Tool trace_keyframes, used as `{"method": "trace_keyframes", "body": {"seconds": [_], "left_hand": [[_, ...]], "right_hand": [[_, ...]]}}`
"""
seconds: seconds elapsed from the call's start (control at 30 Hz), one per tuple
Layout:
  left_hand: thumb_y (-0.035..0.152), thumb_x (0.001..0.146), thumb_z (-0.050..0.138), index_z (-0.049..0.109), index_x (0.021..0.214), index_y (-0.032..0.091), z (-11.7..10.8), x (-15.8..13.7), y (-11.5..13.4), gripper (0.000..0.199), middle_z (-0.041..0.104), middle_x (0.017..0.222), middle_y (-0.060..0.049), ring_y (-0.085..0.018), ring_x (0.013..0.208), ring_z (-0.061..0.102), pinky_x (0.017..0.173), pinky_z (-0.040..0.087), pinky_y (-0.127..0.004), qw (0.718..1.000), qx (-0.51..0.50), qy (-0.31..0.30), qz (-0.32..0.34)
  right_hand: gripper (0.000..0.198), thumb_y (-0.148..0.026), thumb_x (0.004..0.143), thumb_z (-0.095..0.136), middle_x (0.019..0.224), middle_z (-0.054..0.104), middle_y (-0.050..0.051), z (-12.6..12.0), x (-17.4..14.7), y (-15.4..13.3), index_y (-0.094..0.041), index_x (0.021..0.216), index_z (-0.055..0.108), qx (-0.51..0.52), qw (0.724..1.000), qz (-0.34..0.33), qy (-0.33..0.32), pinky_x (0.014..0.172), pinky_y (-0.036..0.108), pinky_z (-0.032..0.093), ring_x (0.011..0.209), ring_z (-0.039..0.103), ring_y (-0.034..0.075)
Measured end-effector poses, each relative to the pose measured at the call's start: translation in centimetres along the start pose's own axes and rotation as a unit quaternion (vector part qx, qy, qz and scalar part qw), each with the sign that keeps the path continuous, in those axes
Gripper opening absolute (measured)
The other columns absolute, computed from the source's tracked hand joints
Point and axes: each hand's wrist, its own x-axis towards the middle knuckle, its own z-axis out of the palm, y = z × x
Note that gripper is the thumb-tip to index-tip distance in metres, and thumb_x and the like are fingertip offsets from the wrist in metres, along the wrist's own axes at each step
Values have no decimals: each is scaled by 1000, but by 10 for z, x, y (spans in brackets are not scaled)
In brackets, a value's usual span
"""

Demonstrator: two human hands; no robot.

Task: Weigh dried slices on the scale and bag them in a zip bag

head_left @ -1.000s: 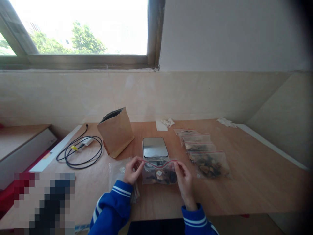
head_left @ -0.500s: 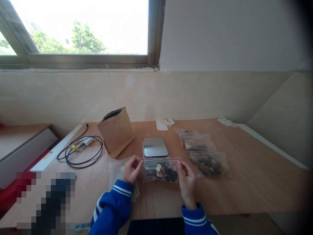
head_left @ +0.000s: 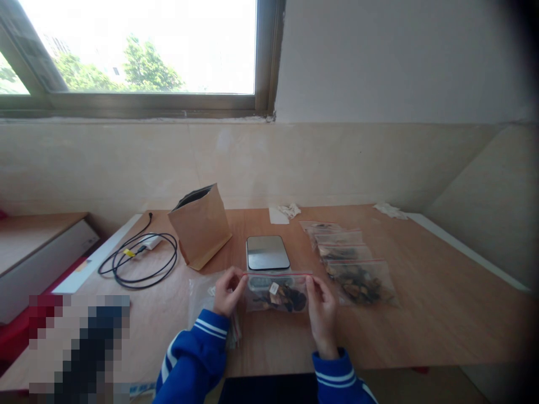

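Two hands (head_left: 227,292) (head_left: 323,311), one pinched bag (head_left: 275,297), one scale (head_left: 268,252)

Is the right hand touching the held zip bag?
Touching: the head view shows the right hand pinching the zip bag by its red-edged upper corner.

Clock centred on held zip bag (head_left: 275,294): clear thin plastic, slight gloss. 12: scale plate (head_left: 268,252), smooth, metal look, shiny. 10: brown pouch (head_left: 204,233), matt paper look. 5 and 8: sleeves (head_left: 336,373), matt cloth. Underneath all: tabletop (head_left: 438,314), smooth wood grain, low sheen.
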Motion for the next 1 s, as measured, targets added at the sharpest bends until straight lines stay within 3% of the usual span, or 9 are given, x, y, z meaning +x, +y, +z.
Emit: {"method": "trace_keyframes", "body": {"seconds": [0.13,0.3,0.43,0.7,1.0], "left_hand": [[60,78,56,50,87,18,3,1,0,43,59,64,3,-7,39,46,37,30,-20,990,-88,-61,-93],[60,71,64,49,87,19,5,2,2,47,58,70,4,-4,39,40,37,30,-19,987,-104,-59,-110],[57,74,63,56,87,17,5,3,2,43,52,61,6,-4,39,36,37,28,-19,992,-73,-46,-93],[53,78,61,62,81,17,2,3,6,36,57,59,3,-9,47,45,45,33,-22,997,-40,-32,-65],[45,79,62,62,78,17,0,4,-9,29,56,67,1,-12,59,48,56,38,-23,1000,3,10,-2]], "right_hand": [[41,-57,76,63,80,73,7,0,1,3,-17,84,68,44,998,44,-24,71,33,53,75,67,23],[39,-56,76,63,80,72,5,1,1,8,-19,85,67,65,995,55,-53,70,33,53,76,66,22],[39,-55,76,64,85,72,6,2,0,5,-19,88,67,66,993,62,-76,73,33,53,82,66,23],[38,-52,76,66,89,73,7,3,-2,1,-18,91,69,34,992,43,-111,78,34,52,86,67,24],[37,-49,75,68,89,73,8,2,1,11,-16,92,70,6,996,35,-80,76,35,53,83,67,24]]}}
